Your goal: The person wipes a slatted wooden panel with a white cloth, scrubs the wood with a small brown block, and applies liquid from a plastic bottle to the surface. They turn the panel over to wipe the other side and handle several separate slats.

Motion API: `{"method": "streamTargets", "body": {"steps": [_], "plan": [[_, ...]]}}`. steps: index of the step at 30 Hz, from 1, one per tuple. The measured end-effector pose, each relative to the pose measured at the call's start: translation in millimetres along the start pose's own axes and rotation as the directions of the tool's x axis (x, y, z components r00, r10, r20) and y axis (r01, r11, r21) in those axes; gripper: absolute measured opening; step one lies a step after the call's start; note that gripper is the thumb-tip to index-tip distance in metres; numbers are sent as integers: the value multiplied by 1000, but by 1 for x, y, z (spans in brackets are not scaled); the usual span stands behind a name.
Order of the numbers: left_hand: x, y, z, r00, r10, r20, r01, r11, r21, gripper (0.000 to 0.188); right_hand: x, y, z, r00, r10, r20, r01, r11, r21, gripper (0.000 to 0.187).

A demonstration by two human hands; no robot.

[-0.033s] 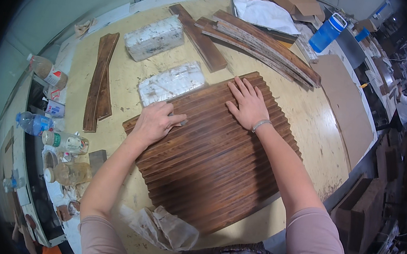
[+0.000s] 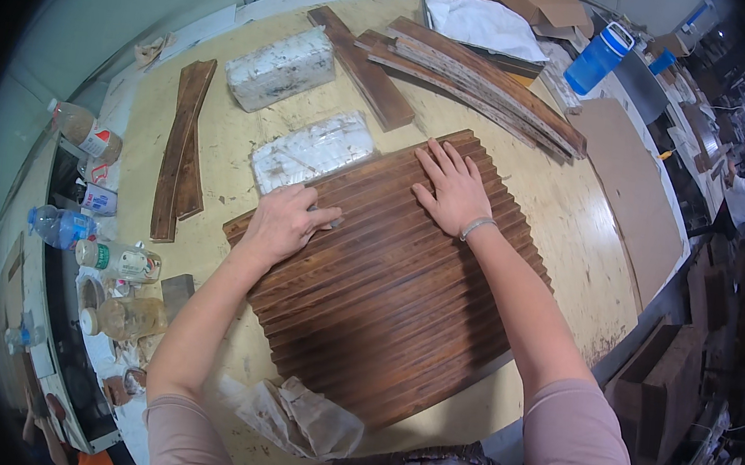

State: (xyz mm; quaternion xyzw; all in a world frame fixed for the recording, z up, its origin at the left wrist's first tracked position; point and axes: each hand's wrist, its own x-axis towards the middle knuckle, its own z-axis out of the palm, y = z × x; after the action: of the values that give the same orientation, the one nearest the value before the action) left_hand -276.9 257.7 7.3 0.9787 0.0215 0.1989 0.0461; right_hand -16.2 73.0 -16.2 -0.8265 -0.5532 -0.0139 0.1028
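A dark brown ridged wooden panel (image 2: 384,296) lies at a slant before me, its grooves running from lower left to upper right. My left hand (image 2: 284,224) is closed at the panel's upper left part, with a small grey piece (image 2: 330,221) between thumb and fingers; most of that piece is hidden. Flat on the panel's far right part rests my right hand (image 2: 457,190), fingers spread, holding nothing. A white wrapped block (image 2: 313,151) sits right by the far edge of the panel.
Another wrapped block (image 2: 280,69), a brown board (image 2: 361,70) and stacked curved wood strips (image 2: 476,90) lie farther back. Two crossed wood pieces (image 2: 183,151) and several bottles (image 2: 123,260) are at left. Crumpled plastic (image 2: 305,419) touches the panel's near corner. A blue bottle (image 2: 600,62) stands far right.
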Motion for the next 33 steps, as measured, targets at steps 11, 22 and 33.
{"method": "streamTargets", "body": {"steps": [11,22,33], "plan": [[12,13,5,1000,21,15,-23,997,80,36,1,-3,-2,999,11,36,-10,1000,-21,63],[14,16,5,1000,4,2,-4,995,101,41,1,-2,-4,999,12,32,-11,1000,-23,61],[10,20,8,984,-121,-128,125,992,20,27,1,-4,-2,1000,16,25,-15,1000,-12,61]]}}
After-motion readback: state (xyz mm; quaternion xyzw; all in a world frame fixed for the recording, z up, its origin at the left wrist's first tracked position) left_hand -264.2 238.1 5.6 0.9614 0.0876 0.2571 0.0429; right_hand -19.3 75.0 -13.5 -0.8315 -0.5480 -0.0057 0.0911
